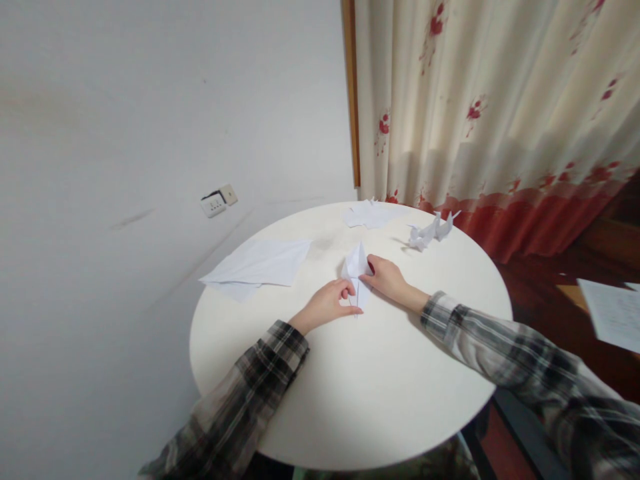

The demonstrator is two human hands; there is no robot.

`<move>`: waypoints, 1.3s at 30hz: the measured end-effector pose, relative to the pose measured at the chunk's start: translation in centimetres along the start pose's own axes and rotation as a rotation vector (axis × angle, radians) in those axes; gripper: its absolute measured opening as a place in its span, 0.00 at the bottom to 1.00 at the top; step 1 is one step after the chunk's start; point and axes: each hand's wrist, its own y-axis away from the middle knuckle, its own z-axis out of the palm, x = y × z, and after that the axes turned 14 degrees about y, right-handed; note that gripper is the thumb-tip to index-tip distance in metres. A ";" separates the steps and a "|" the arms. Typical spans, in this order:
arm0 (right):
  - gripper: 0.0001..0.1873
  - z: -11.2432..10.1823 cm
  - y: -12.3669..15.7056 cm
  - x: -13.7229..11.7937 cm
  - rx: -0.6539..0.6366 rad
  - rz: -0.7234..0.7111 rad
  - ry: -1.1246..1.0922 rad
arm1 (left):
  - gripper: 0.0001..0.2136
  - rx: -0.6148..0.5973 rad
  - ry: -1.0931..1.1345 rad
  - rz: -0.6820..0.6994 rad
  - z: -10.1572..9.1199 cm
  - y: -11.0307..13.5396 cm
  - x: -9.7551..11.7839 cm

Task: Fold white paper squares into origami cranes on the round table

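A piece of folded white paper (355,262) lies between my hands near the middle of the round white table, its pointed top facing away from me. My left hand (331,303) is at the lower left of it, with thumb and fingers closed around its narrow lower part. On its right edge, my right hand (389,277) pinches the paper with thumb and forefinger. Parts of the lower folds are hidden behind my left fingers.
Flat white sheets (265,261) lie on the table (320,400) at the left. More paper pieces (370,215) are at the far edge, and folded paper figures (431,232) stand at the far right. A wall (125,100) borders the left; a curtain (480,100) hangs behind.
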 end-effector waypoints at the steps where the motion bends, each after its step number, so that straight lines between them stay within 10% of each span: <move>1: 0.12 0.0 0.0 -0.1 0.026 0.027 -0.010 | 0.18 -0.004 0.002 0.004 0.0 0.0 -0.1; 10: 0.11 -0.2 0.3 -0.5 0.147 0.155 -0.077 | 0.18 -0.005 -0.005 0.015 0.0 -0.1 -0.4; 25: 0.14 -0.4 0.7 -1.1 -0.022 -0.359 -0.241 | 0.22 -0.005 -0.001 -0.039 0.2 -0.3 -0.5; 39: 0.06 0.0 0.4 -1.0 -0.045 -0.216 -0.133 | 0.26 0.047 -0.063 -0.027 0.0 -0.1 -0.5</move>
